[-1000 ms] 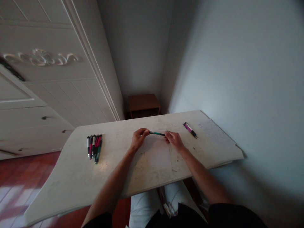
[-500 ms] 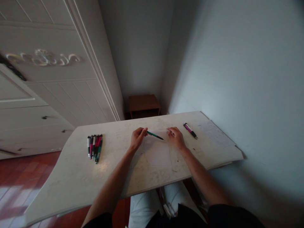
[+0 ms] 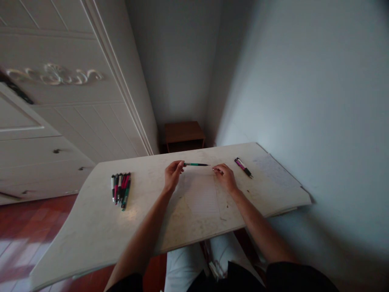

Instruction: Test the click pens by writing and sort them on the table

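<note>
A green and black pen [image 3: 195, 164] is pinched at its left end by my left hand [image 3: 174, 174]. It points right and lies nearly level above the table, its dark tip close to my right hand [image 3: 224, 175]. The fingertips of that hand are pressed together around something small, with a light glint showing; I cannot make out what it is. A small gap separates the pen's tip from those fingers. Below both hands, a lined sheet of paper [image 3: 203, 200] lies on the white table [image 3: 152, 219].
Several pens [image 3: 120, 188] in pink, white, black and green lie side by side on the left. Two pens [image 3: 243, 167], one with purple, lie to the right. A marked sheet [image 3: 276, 170] is near the right edge. Beyond the table stands a low brown stool [image 3: 184, 132].
My left hand has risen slightly and turned the pen from a downward slant to nearly level. The right hand has barely moved, staying pinched near the tip.
</note>
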Available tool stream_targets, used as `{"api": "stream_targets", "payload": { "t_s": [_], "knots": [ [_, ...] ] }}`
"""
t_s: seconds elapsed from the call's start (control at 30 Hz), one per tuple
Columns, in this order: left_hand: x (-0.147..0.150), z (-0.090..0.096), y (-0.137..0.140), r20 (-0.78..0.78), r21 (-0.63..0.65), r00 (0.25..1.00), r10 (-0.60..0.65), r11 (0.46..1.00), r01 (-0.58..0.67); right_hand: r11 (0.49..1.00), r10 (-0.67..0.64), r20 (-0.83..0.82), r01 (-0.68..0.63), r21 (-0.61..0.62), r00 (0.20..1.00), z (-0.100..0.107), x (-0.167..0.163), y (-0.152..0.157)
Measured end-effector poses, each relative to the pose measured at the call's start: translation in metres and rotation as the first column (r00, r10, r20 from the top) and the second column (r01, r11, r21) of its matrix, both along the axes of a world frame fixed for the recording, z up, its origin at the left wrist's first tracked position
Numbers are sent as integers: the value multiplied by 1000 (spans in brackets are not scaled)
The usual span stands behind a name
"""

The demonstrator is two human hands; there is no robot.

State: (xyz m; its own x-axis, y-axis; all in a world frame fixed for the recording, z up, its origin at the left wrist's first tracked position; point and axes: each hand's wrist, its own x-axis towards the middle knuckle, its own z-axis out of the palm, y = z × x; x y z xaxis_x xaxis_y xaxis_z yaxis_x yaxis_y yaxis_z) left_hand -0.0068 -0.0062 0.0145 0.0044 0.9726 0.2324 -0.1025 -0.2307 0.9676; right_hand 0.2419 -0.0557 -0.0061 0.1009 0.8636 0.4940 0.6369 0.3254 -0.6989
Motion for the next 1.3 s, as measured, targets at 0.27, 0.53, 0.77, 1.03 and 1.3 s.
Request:
{"api": "stream_targets", "payload": {
  "t_s": [0.27, 0.53, 0.77, 1.03, 1.3],
  "knots": [
    [0, -3, 3, 59, -27, 998, -3, 1000, 5, 999, 24, -266, -34, -30, 964, 13, -9, -5],
    [1, -5, 3, 34, -13, 999, -19, 1000, 20, 994, 37, -471, -82, -76, 881, 11, -10, -4],
    [0, -8, 5, -15, 16, 1000, -14, 1000, 14, 990, 69, -472, -119, -77, 879, 8, -10, -3],
    [1, -7, 4, -10, 21, 1000, -15, 1000, 15, 988, 83, -448, -131, -79, 890, 8, -9, -4],
    [1, -8, 5, -11, 26, 1000, -22, 999, 23, 990, 74, -428, -117, -75, 901, 6, -8, -5]
  ]
}}
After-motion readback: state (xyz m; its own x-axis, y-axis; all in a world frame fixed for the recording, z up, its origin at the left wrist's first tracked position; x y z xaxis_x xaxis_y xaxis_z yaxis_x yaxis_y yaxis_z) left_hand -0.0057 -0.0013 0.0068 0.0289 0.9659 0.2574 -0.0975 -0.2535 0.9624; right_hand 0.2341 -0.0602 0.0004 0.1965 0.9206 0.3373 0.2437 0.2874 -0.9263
